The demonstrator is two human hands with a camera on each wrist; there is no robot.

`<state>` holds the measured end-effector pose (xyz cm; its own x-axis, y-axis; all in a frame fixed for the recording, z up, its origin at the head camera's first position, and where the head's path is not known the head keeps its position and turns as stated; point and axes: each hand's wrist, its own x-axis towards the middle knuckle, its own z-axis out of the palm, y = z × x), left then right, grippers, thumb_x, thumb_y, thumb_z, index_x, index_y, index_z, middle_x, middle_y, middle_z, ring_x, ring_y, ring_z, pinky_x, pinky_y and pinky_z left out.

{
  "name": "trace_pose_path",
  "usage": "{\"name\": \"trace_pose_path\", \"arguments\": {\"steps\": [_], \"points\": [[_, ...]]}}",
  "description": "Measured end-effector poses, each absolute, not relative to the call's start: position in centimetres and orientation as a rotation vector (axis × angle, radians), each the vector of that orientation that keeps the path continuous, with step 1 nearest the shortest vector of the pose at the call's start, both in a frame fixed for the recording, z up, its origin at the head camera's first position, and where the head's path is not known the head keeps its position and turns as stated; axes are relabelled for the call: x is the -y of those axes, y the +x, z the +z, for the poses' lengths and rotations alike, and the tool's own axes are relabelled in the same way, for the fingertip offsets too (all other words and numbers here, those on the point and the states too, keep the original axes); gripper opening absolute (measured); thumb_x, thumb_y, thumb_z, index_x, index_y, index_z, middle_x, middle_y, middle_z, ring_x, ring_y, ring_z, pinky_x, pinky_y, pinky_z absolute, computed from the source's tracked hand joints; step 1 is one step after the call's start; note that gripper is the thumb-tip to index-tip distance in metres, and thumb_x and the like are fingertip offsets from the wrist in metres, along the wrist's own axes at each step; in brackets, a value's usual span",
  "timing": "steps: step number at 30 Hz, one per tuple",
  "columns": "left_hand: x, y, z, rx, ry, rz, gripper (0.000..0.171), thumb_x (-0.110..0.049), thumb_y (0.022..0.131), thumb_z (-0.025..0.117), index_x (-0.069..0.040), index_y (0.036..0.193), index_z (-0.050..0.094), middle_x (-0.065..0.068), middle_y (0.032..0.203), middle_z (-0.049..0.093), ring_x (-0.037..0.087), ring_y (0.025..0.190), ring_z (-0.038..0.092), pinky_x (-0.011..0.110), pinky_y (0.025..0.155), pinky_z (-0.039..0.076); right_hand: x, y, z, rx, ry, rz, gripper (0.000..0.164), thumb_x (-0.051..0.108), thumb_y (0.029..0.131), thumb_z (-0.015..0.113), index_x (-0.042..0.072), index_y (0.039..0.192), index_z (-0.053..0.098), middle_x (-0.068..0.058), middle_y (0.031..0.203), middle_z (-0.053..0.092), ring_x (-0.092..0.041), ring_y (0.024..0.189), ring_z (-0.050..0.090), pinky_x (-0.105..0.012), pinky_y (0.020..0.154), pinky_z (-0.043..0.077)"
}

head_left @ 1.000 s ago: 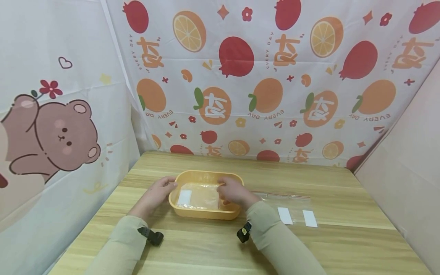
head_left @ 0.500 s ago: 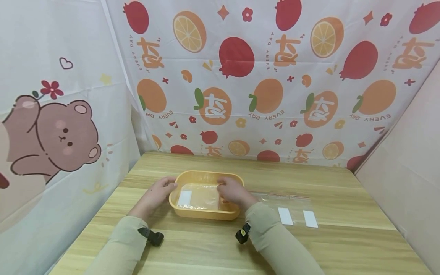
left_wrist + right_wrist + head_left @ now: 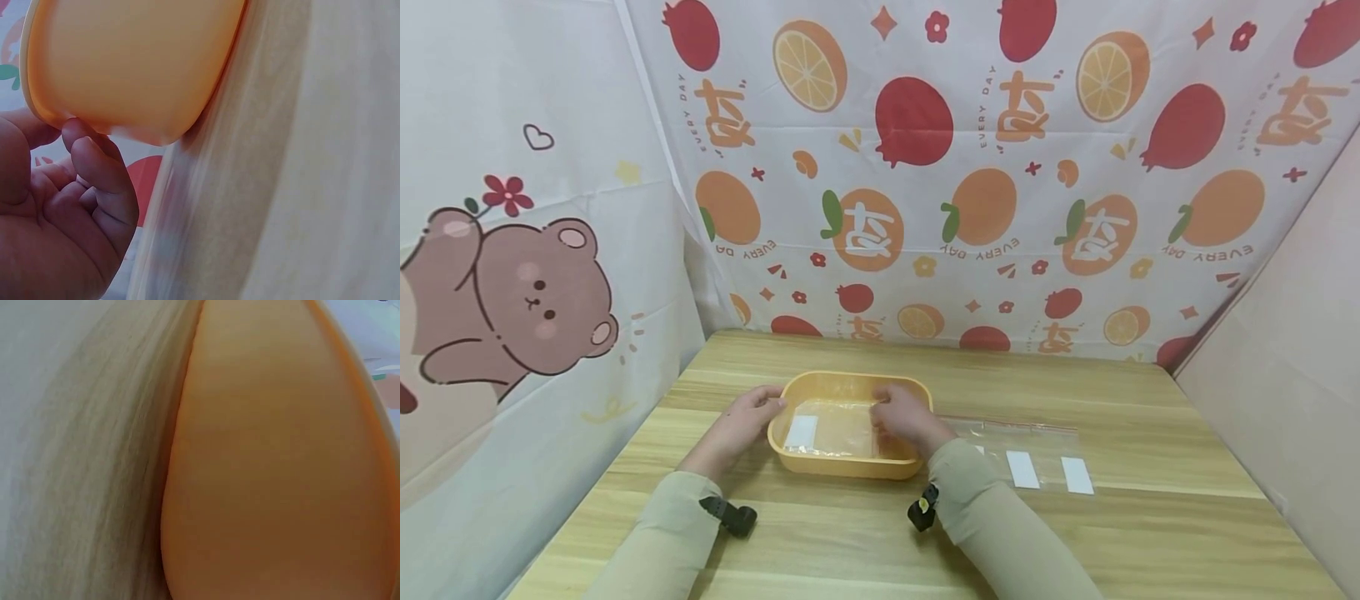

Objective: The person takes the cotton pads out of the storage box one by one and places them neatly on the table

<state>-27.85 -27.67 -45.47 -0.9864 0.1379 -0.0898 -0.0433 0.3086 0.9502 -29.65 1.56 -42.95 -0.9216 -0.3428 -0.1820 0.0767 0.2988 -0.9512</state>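
Head view: tray was gripped by left hand fingers; right hand fingers' grip inside tray could not be told. Bag was judged draggable if incompletely released.

The plastic basin sits on the table, one zip bag inside, other bags to its right, a backdrop cloth behind (left hand at its left end, right hand over the right).

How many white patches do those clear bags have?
4: one patch in the tray, a middle patch and a far-right patch on the table, and a patch sliver beside the right sleeve. More may be hidden.
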Motion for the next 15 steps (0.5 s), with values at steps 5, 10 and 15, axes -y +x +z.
{"name": "trace_pose_path", "arguments": {"steps": [5,10,15], "points": [[27.67,-27.9,-45.29,-2.432,0.093,1.742,0.05,-0.03,0.108,0.049,0.0,0.147,0.044,0.021,0.13,0.061,0.028,0.109,0.065,0.036,0.092,0.053,-1.24,-29.98,-43.66,-2.17,-0.251,-1.628,0.056,0.002,0.095,0.06,-0.01,0.146,0.04,-0.016,0.085,0.063,-0.021,0.062,0.06,-0.036,0.059,0.057],[27.68,-27.95,-45.39,-2.449,0.088,1.73,0.049,-0.03,0.108,0.049,0.0,0.147,0.044,0.02,0.129,0.062,0.027,0.109,0.065,0.037,0.093,0.053,-1.02,-29.82,-44.05,-2.246,-0.326,-1.472,0.034,0.005,0.095,0.064,-0.01,0.125,0.056,-0.01,0.067,0.062,-0.018,0.054,0.058,-0.029,0.052,0.052],[27.55,-27.88,-45.33,-2.437,0.085,1.735,0.049,-0.03,0.109,0.048,0.0,0.147,0.045,0.019,0.129,0.062,0.027,0.11,0.064,0.036,0.093,0.051,-0.88,-29.69,-44.08,-2.404,-0.411,-1.27,0.017,0.008,0.096,0.063,0.0,0.081,0.059,-0.005,0.061,0.059,-0.015,0.051,0.054,-0.025,0.047,0.044]]}}
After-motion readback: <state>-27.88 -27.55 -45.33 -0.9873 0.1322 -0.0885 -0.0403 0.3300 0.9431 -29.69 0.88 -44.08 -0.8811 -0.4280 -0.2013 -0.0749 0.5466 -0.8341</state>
